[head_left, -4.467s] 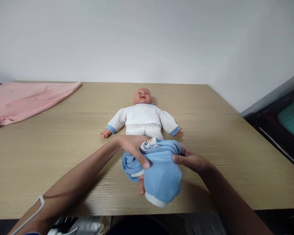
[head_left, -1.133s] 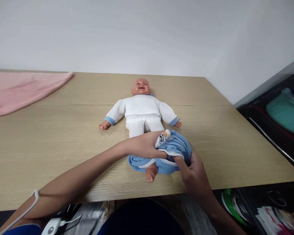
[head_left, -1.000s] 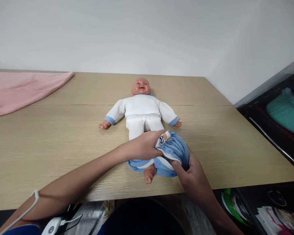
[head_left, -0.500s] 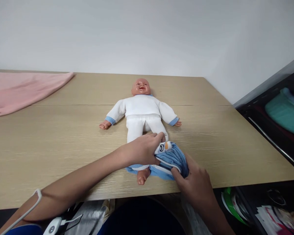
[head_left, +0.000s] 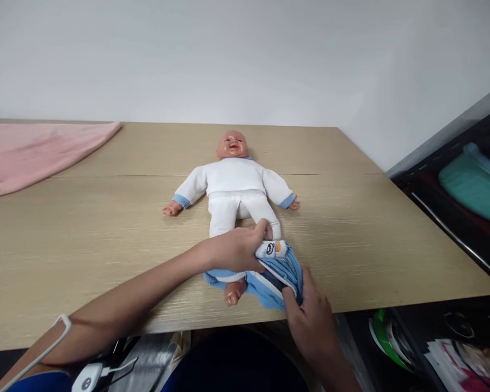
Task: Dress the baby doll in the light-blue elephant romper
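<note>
A baby doll (head_left: 237, 177) in a white top and white leggings with blue cuffs lies on its back, head away from me. Bunched blue trousers (head_left: 283, 267) with white trim and a small printed picture surround its lower legs. One bare foot (head_left: 234, 292) sticks out of them; the other is hidden in the folds. My left hand (head_left: 245, 247) reaches across the legs, closed on the trousers' upper edge beside the doll's leg. On the outer side, my right hand (head_left: 312, 318) pinches the lower part of the bunched fabric between thumb and fingers.
The doll rests on a wooden table (head_left: 371, 234), near its front edge. A pink cloth (head_left: 36, 155) lies at the far left. Right of the table stands a dark rack with a teal item (head_left: 473, 182). A white device with a cable (head_left: 87, 377) is below the front edge.
My right hand has moved left and slightly toward me, and the bunched trousers have shifted with it. My left hand keeps its place at the leg.
</note>
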Action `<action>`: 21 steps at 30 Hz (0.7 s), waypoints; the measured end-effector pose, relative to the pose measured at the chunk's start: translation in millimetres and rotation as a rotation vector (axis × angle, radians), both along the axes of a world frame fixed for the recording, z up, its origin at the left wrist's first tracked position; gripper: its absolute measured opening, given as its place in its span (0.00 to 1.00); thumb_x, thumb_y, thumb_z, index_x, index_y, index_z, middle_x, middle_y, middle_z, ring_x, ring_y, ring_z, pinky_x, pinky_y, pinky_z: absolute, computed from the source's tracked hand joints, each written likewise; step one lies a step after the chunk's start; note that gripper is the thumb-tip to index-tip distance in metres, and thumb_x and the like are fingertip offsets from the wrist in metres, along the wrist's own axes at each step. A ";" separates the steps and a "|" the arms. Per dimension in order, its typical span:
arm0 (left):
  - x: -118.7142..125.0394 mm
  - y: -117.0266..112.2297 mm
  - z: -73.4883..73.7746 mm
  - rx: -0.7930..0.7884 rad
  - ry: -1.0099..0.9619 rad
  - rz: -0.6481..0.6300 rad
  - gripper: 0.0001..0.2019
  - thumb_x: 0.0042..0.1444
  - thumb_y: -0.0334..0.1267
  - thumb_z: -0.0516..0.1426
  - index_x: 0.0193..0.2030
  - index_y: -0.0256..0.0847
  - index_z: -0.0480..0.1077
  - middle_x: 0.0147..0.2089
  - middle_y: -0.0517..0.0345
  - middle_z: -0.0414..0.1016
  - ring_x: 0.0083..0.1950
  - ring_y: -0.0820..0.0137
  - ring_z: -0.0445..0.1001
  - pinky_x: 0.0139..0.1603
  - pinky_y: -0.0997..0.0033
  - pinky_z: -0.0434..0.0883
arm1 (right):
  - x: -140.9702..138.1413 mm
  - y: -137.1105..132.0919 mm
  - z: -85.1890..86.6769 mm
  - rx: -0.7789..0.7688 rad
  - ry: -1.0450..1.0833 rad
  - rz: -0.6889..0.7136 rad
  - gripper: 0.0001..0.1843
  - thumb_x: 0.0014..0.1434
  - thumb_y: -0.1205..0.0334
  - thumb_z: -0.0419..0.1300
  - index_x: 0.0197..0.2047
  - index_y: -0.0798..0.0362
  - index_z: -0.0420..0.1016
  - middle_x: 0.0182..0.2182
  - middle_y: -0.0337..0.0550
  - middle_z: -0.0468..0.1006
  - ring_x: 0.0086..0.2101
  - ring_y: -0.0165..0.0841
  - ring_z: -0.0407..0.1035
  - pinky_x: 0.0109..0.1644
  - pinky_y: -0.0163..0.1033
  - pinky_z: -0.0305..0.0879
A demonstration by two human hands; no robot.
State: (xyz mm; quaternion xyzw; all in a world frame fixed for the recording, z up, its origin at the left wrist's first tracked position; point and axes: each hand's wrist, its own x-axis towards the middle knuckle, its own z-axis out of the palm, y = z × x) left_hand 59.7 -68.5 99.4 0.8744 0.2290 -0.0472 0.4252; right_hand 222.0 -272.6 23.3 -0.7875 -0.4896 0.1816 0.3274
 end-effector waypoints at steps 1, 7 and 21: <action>-0.3 2.2 0.1 -0.046 -0.016 -0.002 0.31 0.53 0.40 0.67 0.59 0.44 0.58 0.52 0.50 0.74 0.51 0.55 0.76 0.52 0.59 0.70 | 0.5 1.1 -0.9 0.038 0.037 -0.006 0.23 0.71 0.51 0.57 0.63 0.49 0.80 0.54 0.55 0.88 0.53 0.52 0.82 0.57 0.51 0.77; -1.0 12.9 0.9 -0.241 -0.107 0.016 0.31 0.53 0.38 0.67 0.61 0.43 0.61 0.54 0.52 0.73 0.57 0.56 0.75 0.56 0.59 0.71 | 5.5 15.8 1.0 0.141 0.381 0.061 0.20 0.72 0.53 0.57 0.61 0.48 0.80 0.56 0.50 0.84 0.59 0.48 0.78 0.67 0.52 0.74; 0.0 15.6 -3.4 -0.435 -0.319 0.086 0.30 0.55 0.40 0.70 0.62 0.43 0.65 0.54 0.53 0.76 0.55 0.57 0.77 0.56 0.59 0.74 | 17.7 43.3 -5.1 0.387 0.704 0.083 0.28 0.66 0.52 0.73 0.65 0.45 0.73 0.59 0.48 0.83 0.59 0.45 0.80 0.66 0.48 0.78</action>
